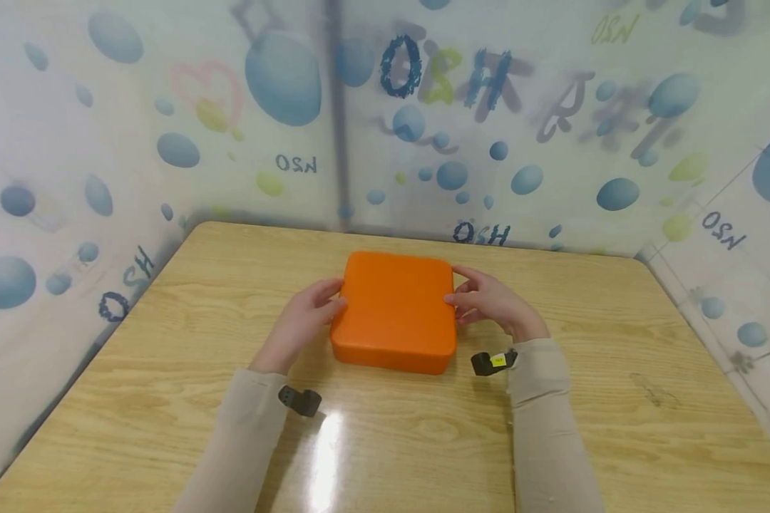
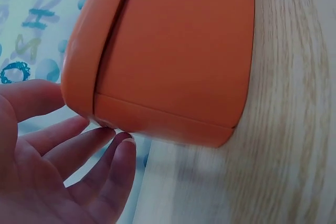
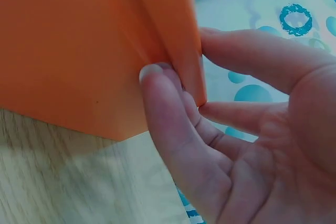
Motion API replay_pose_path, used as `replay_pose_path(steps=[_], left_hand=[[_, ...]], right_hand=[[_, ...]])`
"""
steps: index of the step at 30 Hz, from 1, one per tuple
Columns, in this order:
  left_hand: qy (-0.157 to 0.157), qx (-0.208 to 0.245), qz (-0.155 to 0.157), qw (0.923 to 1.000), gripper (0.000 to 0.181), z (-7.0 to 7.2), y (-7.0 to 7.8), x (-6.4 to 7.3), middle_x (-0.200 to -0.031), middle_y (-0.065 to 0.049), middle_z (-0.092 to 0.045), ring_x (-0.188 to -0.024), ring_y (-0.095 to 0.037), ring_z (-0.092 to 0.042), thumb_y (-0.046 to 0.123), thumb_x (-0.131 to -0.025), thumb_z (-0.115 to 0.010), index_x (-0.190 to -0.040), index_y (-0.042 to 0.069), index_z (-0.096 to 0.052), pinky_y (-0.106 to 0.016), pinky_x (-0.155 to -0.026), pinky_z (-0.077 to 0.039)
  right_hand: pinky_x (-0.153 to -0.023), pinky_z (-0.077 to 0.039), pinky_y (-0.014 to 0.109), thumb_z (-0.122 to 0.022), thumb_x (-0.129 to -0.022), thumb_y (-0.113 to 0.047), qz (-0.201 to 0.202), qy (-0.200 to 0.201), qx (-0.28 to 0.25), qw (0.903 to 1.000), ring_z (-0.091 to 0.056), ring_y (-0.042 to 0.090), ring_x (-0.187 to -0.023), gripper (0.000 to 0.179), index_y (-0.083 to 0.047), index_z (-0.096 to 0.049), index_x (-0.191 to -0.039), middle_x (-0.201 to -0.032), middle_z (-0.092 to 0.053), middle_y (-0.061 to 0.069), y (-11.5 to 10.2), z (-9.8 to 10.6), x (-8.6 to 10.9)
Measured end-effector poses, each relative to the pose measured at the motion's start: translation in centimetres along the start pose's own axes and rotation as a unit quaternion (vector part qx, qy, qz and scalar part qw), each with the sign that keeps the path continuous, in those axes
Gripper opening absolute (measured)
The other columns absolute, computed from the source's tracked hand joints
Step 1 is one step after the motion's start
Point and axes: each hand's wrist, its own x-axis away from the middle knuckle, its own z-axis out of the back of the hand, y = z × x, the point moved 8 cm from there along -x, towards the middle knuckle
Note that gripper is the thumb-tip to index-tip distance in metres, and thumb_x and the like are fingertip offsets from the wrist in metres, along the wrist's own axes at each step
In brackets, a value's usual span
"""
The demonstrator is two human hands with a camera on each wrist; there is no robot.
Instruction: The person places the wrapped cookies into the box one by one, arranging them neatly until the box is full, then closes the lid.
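Note:
A square orange box (image 1: 394,306) with rounded corners sits on the wooden table, its smooth lid on top. My left hand (image 1: 301,317) holds the left side, thumb against the lid's edge and curled fingertips near the seam. In the left wrist view the lid (image 2: 79,72) meets the body (image 2: 178,45) along a dark seam. On the opposite side my right hand (image 1: 490,303) grips the box. The right wrist view has a thumb on the outer edge of the lid (image 3: 173,19) and bent fingers tucked at the seam, where the lid flares from the body.
The light wooden table (image 1: 199,299) spreads around the box on all sides. Behind it hangs a pale curtain (image 1: 391,164) with blue and green bubbles and lettering. Small black devices are strapped at the left wrist (image 1: 300,400) and the right wrist (image 1: 493,362).

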Motion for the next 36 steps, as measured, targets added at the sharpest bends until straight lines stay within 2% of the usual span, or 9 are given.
replay_pose_path(steps=[5, 10, 14, 21, 29, 32, 36], left_hand=[[0.004, -0.021, 0.009, 0.9997, 0.05, 0.0, -0.26, 0.02, -0.133, 0.002, -0.044, -0.111, -0.018, -0.049, 0.033, -0.088, -0.055, -0.135, 0.02, -0.04, -0.038, -0.093, -0.039], [0.001, -0.053, 0.021, 0.9984, 0.054, -0.16, -0.57, 0.12, -0.132, -0.001, -0.044, -0.111, -0.02, -0.048, 0.038, -0.087, -0.054, -0.136, 0.026, -0.036, -0.041, -0.093, -0.038], [-0.005, -0.073, 0.014, 0.9972, 0.055, -0.27, -0.58, 0.16, -0.132, -0.003, -0.044, -0.111, -0.021, -0.049, 0.039, -0.088, -0.053, -0.138, 0.027, -0.033, -0.041, -0.091, -0.039], [-0.014, -0.1, 0.002, 0.9949, 0.056, -0.4, -0.61, 0.0, -0.135, 0.0, -0.042, -0.112, -0.019, -0.048, 0.039, -0.088, -0.053, -0.138, 0.027, -0.032, -0.04, -0.092, -0.039], [-0.014, -0.109, -0.001, 0.9939, 0.055, -0.5, -0.68, 0.2, -0.136, -0.001, -0.04, -0.112, -0.019, -0.049, 0.041, -0.089, -0.05, -0.138, 0.025, -0.032, -0.04, -0.091, -0.04], [-0.014, -0.105, 0.004, 0.9944, 0.055, -0.46, -0.69, 0.26, -0.136, -0.001, -0.04, -0.112, -0.019, -0.048, 0.042, -0.089, -0.05, -0.138, 0.026, -0.032, -0.04, -0.092, -0.04], [-0.02, -0.095, -0.004, 0.9952, 0.056, -0.41, -0.47, 0.22, -0.139, 0.001, -0.035, -0.115, -0.02, -0.046, 0.042, -0.088, -0.05, -0.138, 0.026, -0.031, -0.04, -0.093, -0.038]], right_hand=[[-0.072, -0.051, 0.041, -0.065, -0.081, -0.028, -0.005, 0.01, -0.006, 0.9999, -0.06, 0.031, -0.081, 0.075, -0.024, -0.021, -0.142, -0.109, -0.052, 0.017, 0.11, -0.01, -0.2], [-0.073, -0.051, 0.041, -0.064, -0.082, -0.028, -0.004, 0.007, -0.005, 1.0, -0.06, 0.031, -0.081, 0.074, -0.024, -0.02, -0.142, -0.11, -0.051, 0.018, 0.12, -0.12, -0.41], [-0.073, -0.051, 0.042, -0.064, -0.082, -0.027, -0.004, 0.01, -0.005, 0.9999, -0.06, 0.031, -0.08, 0.074, -0.025, -0.021, -0.142, -0.108, -0.052, 0.018, 0.16, -0.13, -0.54], [-0.071, -0.051, 0.04, -0.061, -0.084, -0.029, -0.006, 0.011, 0.0, 0.9999, -0.059, 0.03, -0.077, 0.074, -0.023, -0.017, -0.143, -0.109, -0.049, 0.019, 0.31, -0.18, -0.77], [-0.072, -0.051, 0.04, -0.061, -0.084, -0.029, -0.007, 0.012, -0.009, 0.9999, -0.059, 0.03, -0.078, 0.071, -0.025, -0.02, -0.142, -0.108, -0.051, 0.018, 0.66, -0.36, -0.72], [-0.072, -0.051, 0.041, -0.061, -0.084, -0.029, -0.002, 0.008, -0.015, 0.9999, -0.059, 0.03, -0.079, 0.072, -0.025, -0.019, -0.143, -0.108, -0.05, 0.019, 0.66, -0.47, -0.66], [-0.071, -0.051, 0.041, -0.06, -0.085, -0.03, 0.003, 0.011, -0.012, 0.9999, -0.059, 0.029, -0.079, 0.071, -0.025, -0.019, -0.142, -0.108, -0.05, 0.019, 0.48, -0.43, -0.59]])
